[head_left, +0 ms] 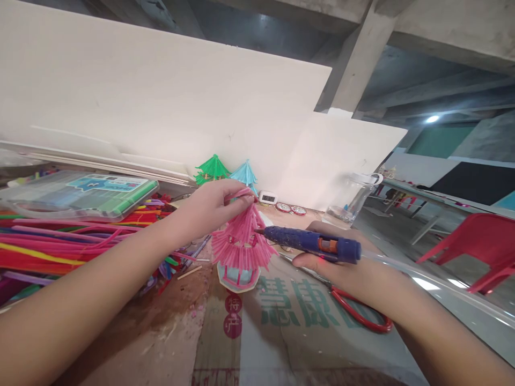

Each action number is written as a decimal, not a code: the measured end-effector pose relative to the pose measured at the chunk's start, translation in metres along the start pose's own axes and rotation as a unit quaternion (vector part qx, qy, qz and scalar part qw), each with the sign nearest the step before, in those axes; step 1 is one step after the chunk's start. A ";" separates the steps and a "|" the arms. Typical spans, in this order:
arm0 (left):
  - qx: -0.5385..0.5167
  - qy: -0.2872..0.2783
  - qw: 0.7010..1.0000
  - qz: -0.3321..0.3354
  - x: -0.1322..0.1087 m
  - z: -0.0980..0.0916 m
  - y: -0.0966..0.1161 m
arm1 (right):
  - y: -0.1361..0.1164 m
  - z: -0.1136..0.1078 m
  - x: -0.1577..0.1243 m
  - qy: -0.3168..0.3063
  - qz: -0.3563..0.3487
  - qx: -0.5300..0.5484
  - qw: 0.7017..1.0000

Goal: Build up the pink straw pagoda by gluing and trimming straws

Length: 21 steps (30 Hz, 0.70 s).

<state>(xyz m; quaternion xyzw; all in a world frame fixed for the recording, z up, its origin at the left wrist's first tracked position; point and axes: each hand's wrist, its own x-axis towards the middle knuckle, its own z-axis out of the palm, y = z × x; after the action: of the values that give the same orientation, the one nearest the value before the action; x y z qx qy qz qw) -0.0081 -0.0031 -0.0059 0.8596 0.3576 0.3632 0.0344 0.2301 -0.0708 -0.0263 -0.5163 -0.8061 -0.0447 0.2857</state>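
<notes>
A pink pagoda model (243,252), its tiered roofs made of pipe cleaners, stands on a pale base in front of me. My left hand (227,201) pinches the pink top of its roof between thumb and fingers. In my right hand (330,254) is a dark blue glue gun (298,241), gripped around its handle. Its nozzle points left and is at or very near the upper roof; whether it touches, I cannot tell. Under my right hand lies a pair of scissors (362,313) with red handles.
At left, pipe cleaners (52,241) of many colours lie in a heap beneath a clear plastic case (80,193). Behind stand green (213,167) and light blue (244,172) roofed models, a small digital clock (267,198) and a clear jar (350,198). A red chair (478,246) is at right.
</notes>
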 end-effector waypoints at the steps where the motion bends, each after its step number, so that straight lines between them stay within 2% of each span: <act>1: 0.000 0.000 1.000 0.000 0.000 0.000 0.000 | -0.001 -0.001 0.000 -0.017 0.007 0.007 1.000; 3: -0.001 -0.001 1.000 -0.001 0.001 0.000 0.000 | -0.001 -0.002 0.000 -0.040 0.015 0.020 0.999; 14: 0.010 -0.002 1.000 -0.009 0.001 0.001 -0.001 | -0.007 -0.005 0.000 -0.074 0.013 0.052 0.996; 21: 0.004 0.001 1.000 0.002 0.001 0.001 -0.001 | -0.006 -0.007 -0.001 -0.077 0.007 0.079 0.994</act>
<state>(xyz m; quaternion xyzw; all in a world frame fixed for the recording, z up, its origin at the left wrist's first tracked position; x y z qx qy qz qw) -0.0074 -0.0014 -0.0064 0.8601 0.3575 0.3628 0.0297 0.2282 -0.0769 -0.0197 -0.4995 -0.8233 0.0606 0.2627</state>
